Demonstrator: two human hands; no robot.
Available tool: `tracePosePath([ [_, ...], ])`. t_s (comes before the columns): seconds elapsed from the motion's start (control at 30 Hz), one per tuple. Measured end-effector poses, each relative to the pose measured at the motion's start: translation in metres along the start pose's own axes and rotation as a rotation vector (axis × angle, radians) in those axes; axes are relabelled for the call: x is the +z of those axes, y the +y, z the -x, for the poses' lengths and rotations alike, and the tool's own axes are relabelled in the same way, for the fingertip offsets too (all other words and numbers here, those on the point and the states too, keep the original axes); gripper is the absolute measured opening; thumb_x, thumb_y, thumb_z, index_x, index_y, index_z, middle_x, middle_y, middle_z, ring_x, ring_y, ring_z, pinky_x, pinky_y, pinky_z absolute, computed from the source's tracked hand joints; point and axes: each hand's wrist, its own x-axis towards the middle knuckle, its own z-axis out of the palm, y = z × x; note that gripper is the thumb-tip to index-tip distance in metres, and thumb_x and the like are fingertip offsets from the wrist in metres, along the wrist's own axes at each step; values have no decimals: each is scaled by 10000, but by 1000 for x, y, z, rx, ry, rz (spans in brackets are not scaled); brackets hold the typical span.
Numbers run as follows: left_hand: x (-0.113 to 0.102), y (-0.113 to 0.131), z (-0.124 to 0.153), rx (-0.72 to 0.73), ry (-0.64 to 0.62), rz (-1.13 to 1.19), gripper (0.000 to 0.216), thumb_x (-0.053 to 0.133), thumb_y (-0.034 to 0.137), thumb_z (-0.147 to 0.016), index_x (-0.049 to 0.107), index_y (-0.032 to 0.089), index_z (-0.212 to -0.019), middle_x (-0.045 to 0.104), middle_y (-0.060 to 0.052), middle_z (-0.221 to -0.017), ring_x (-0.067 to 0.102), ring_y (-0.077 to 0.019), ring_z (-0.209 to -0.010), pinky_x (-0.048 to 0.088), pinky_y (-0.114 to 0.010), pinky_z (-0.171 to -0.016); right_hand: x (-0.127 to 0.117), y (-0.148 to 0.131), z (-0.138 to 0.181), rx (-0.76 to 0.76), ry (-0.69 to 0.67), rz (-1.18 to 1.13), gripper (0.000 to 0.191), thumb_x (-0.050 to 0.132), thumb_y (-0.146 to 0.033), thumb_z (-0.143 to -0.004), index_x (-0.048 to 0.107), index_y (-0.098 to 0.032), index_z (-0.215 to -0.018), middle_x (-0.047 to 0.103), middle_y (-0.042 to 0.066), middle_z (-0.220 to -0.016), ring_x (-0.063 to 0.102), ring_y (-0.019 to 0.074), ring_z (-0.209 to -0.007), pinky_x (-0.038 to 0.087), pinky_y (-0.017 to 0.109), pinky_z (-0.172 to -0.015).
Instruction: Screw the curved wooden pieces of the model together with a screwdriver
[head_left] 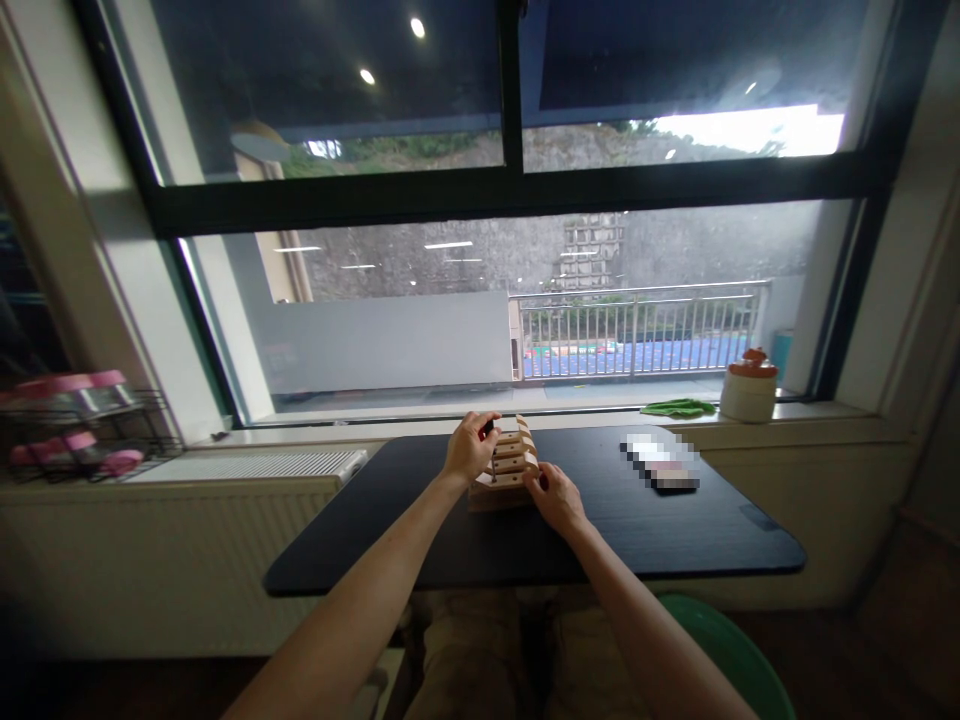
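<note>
A small light-wood slatted frame (510, 465) stands on the dark table (637, 530), straight ahead of me. My left hand (471, 450) is at its left side, closed around the black handle of a thin upright tool that looks like a screwdriver (489, 428). The tool's slim shaft points down along the slats; its tip is too small to make out. At the frame's near right corner my right hand (556, 495) pinches the wood, fingers bent against its curved, notched side piece. Small dark dots show on the slats.
Right of the frame lies a flat blurred-out object (664, 462). A green cloth (679, 407) and a white jar with an orange lid (750, 388) are on the windowsill. A radiator (187, 540) and a wire rack (90, 425) stand left; a green stool (724, 640) is below.
</note>
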Motion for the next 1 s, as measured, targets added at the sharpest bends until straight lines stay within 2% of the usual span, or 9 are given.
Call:
tracePosePath([
  [0.2, -2, 2, -2, -18, -1, -76, 268, 518, 238, -769, 618, 228, -1018, 594, -19, -833, 527, -118, -659, 454, -238, -649, -2, -2, 1, -4, 7, -11, 305, 424, -473, -815, 591, -226, -879, 574, 3, -785, 517, 123, -678, 355, 224, -628],
  [0.37, -2, 4, -3, -40, -20, -54, 290, 513, 248, -774, 611, 227, -1047, 636, -22, -903, 553, -111, -671, 453, -222, -639, -1, 0, 0, 7, -2, -6, 305, 428, -474, -812, 589, -224, -879, 570, 2, -779, 514, 124, -677, 354, 225, -628],
  [0.53, -1, 10, -2, -100, -106, -36, 321, 499, 280, -785, 590, 237, -1089, 637, 5, -704, 529, -101, -558, 413, -209, -560, 0, 1, 0, 1, -8, -1, 302, 425, -472, -815, 586, -221, -865, 564, -1, -767, 510, 122, -681, 354, 222, -636],
  [0.6, 0, 11, -1, -95, -99, -15, 326, 507, 286, -778, 577, 239, -1094, 616, 10, -662, 526, -105, -548, 400, -209, -544, 0, 0, 0, -3, -4, 5, 299, 421, -467, -818, 586, -220, -854, 561, -4, -756, 505, 118, -668, 351, 221, -633],
  [0.77, 4, 8, 2, -113, -24, 79, 266, 536, 293, -757, 521, 235, -1017, 591, 18, -684, 546, -108, -583, 403, -207, -544, -2, -2, 0, -4, -3, 10, 300, 422, -469, -819, 588, -222, -856, 564, -3, -759, 504, 119, -664, 352, 221, -632],
  [1.0, 4, -2, 1, -113, -56, 174, 199, 534, 299, -758, 490, 222, -937, 600, 14, -715, 579, -115, -620, 435, -225, -584, -2, -3, 0, 12, -4, 3, 304, 425, -472, -816, 592, -221, -854, 569, 1, -764, 505, 120, -666, 350, 221, -629],
])
